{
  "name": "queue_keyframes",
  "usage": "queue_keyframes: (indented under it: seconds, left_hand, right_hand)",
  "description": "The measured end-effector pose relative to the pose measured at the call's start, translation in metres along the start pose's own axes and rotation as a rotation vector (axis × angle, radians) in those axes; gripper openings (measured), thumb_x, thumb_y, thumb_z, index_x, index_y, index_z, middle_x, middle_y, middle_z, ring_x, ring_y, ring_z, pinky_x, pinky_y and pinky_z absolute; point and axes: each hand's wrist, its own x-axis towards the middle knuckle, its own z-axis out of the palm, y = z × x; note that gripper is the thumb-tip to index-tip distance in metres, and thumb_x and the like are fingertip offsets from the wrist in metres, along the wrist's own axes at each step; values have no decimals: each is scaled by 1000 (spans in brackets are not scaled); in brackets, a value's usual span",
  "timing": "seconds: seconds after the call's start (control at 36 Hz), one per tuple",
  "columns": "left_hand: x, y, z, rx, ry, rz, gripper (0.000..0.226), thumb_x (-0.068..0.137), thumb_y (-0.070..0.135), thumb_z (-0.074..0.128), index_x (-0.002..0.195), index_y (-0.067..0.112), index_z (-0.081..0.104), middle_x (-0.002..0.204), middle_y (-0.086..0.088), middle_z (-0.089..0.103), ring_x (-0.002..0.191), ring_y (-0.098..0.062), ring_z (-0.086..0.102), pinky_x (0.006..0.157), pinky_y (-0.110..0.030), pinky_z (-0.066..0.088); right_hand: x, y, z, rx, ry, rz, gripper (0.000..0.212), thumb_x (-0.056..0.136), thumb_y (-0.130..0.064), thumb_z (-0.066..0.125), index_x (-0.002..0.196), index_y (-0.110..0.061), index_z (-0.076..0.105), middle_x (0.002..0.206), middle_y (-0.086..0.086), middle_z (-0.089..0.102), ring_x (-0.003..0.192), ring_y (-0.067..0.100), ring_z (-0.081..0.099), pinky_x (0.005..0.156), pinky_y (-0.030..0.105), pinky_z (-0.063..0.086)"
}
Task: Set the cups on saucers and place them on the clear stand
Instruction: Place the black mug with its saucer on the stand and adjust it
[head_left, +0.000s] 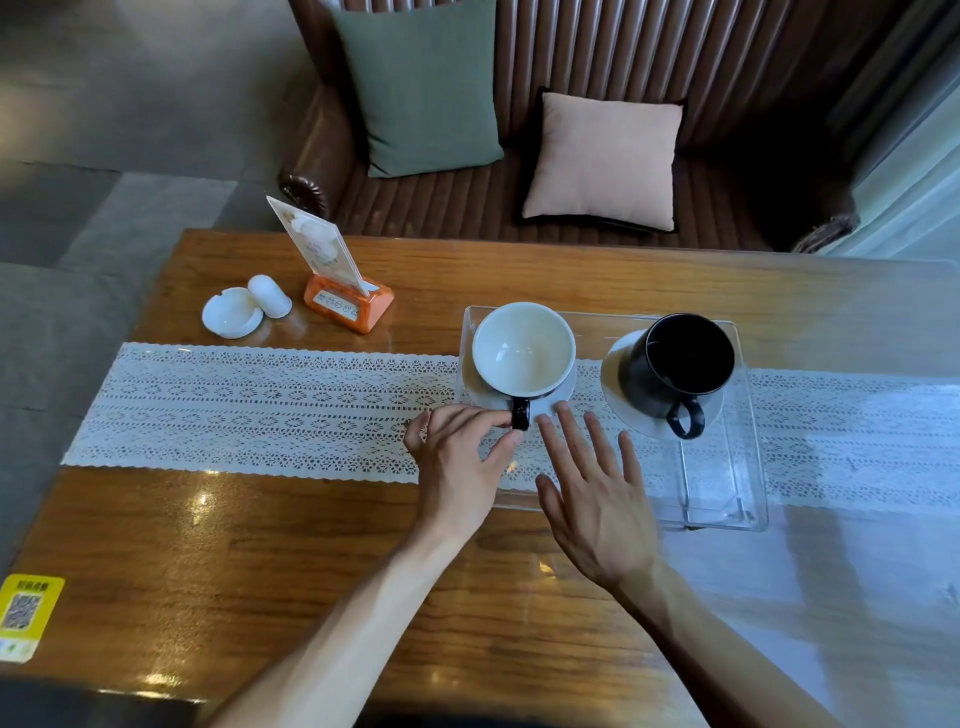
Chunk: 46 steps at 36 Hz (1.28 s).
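Observation:
A white cup with a black handle sits on a white saucer at the left end of the clear stand. A black cup sits on a second white saucer at the stand's right end, handle toward me. My left hand pinches the white cup's black handle with thumb and fingers. My right hand hovers flat with fingers spread over the stand's front, fingertips near the white saucer's rim, holding nothing.
The stand rests on a white lace runner across a wooden table. At the back left are a white ashtray, a small white holder and an orange menu stand. A brown sofa with cushions lies beyond.

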Motion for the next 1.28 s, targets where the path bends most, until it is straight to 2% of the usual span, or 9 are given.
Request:
queue_keyframes:
  seconds: [0.28, 0.42, 0.75, 0.94, 1.03, 1.11, 1.22, 1.28]
  left_hand:
    - [-1, 0, 5, 6, 40, 10, 13, 81, 35, 75, 94, 33, 73, 91, 16, 69, 100, -8, 54, 96, -46, 29]
    - [0, -2, 9, 13, 64, 41, 12, 81, 35, 75, 92, 33, 71, 87, 18, 67, 97, -3, 50, 95, -40, 25]
    - [0, -3, 9, 42, 39, 58, 12, 83, 37, 72, 94, 32, 70, 90, 17, 68, 98, -6, 52, 95, -40, 25]
    - [-1, -3, 9, 24, 36, 67, 13, 83, 39, 71, 94, 31, 70, 91, 17, 69, 98, -10, 57, 95, -36, 25]
    - [-2, -7, 6, 51, 48, 100, 22, 86, 46, 62, 97, 29, 70, 98, 16, 69, 101, -11, 56, 97, -41, 28]
    - [-5, -19, 1, 189, 87, 211, 24, 91, 42, 57, 103, 25, 71, 111, 11, 67, 113, -16, 52, 101, -46, 29]
    - [-10, -33, -6, 413, -114, 246, 41, 96, 49, 43, 130, 31, 58, 142, 8, 53, 135, -26, 38, 111, -56, 21]
    - [-12, -36, -8, 465, -200, 239, 48, 97, 53, 34, 138, 34, 48, 149, 9, 45, 140, -27, 32, 113, -57, 17]
  right_hand:
    - [0, 1, 2, -19, 6, 0, 63, 101, -45, 24, 159, -26, 9, 168, -2, 8, 154, 27, 11, 123, 55, 17]
    - [0, 1, 2, -17, 7, 4, 64, 100, -45, 26, 159, -26, 10, 168, -3, 8, 154, 27, 12, 123, 55, 17]
    - [1, 1, 3, -9, 20, 7, 63, 100, -44, 27, 159, -24, 13, 167, -1, 12, 153, 28, 16, 122, 56, 21]
    - [0, 0, 1, -6, 12, 1, 64, 100, -44, 23, 159, -26, 9, 168, -2, 8, 154, 27, 13, 123, 55, 17]
    - [0, 1, 0, 32, 18, -5, 64, 101, -45, 24, 159, -26, 6, 168, -3, 4, 155, 26, 10, 124, 53, 14]
    - [0, 4, 0, 89, 39, -17, 66, 102, -45, 31, 159, -26, 4, 168, -4, 2, 155, 24, 7, 124, 50, 13]
    - [1, 11, 2, 66, 55, -33, 66, 102, -46, 35, 159, -24, 9, 168, -4, 6, 155, 28, 6, 124, 45, 13]
    - [1, 12, 3, 51, 52, -36, 65, 103, -47, 32, 159, -24, 10, 168, -4, 8, 155, 28, 5, 124, 44, 12]
